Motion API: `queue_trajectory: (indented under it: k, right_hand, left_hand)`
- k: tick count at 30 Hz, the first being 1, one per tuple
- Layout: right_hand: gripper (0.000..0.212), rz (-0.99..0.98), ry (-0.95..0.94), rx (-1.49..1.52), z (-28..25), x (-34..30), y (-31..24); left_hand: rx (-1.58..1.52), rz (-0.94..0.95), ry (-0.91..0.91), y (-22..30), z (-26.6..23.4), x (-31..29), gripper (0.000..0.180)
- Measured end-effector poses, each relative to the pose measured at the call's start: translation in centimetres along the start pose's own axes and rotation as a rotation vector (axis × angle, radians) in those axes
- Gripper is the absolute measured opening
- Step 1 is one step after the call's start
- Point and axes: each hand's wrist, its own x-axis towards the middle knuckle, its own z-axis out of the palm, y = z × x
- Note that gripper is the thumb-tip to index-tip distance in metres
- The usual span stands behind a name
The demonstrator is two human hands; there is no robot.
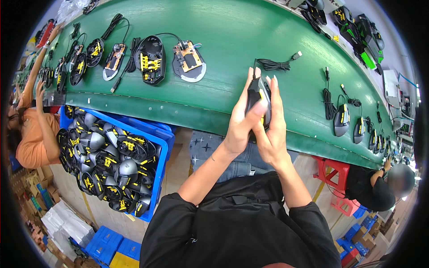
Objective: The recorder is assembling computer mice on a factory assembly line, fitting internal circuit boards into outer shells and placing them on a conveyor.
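Above the near edge of the green bench, a black and grey computer mouse (pixel 253 94) with yellow accents sits upright between my palms. My left hand (pixel 239 123) presses against its left side, with the thumb laid across it. From the other side my right hand (pixel 276 127) closes on it, fingers pointing away from me. The mouse's underside is hidden. Its cable leads to a tied black cable bundle (pixel 275 66) with a USB plug, lying on the bench just past my fingertips.
Opened mouse shells (pixel 152 64) and a circuit board on its base (pixel 190 62) lie left on the green bench (pixel 223 31). A blue crate (pixel 161 178) of mouse shells stands below. Assembled mice (pixel 342 119) line the right. People work at both ends; red stools (pixel 333 172) stand right.
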Motion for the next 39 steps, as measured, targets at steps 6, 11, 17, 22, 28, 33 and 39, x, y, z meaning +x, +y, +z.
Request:
queue_trajectory:
  k: [6,11,17,22,28,33,39]
  right_hand:
    - [0.088,-0.049,0.012,0.084,-0.5,-1.9,0.4]
    - [0.047,0.311,0.148,0.641,-2.7,-0.4,0.3]
    - [0.036,-0.057,0.082,0.167,-4.6,0.3,-0.6]
    - [0.032,-0.025,0.145,0.158,-4.8,0.4,-0.6]
    - [0.033,0.375,0.330,0.325,-4.7,3.9,-1.5]
    - [0.051,0.641,0.076,0.181,-4.9,6.1,-1.2]
    - [0.046,0.632,0.020,0.312,-5.7,5.9,-0.4]
  left_hand:
    - [0.321,0.099,0.182,-0.4,-1.6,0.3,0.051]
    - [0.390,0.161,0.153,0.8,-1.9,0.1,0.031]
    - [0.521,0.175,-0.135,1.3,-2.0,-0.7,0.027]
    - [0.631,0.319,-0.208,0.9,-2.6,-0.2,0.036]
    - [0.218,-0.335,-0.077,1.1,-1.1,-0.6,0.083]
    - [-0.169,-0.397,0.099,1.5,-0.2,0.7,0.047]
    - [-0.184,-0.439,0.090,1.0,-0.3,0.5,0.051]
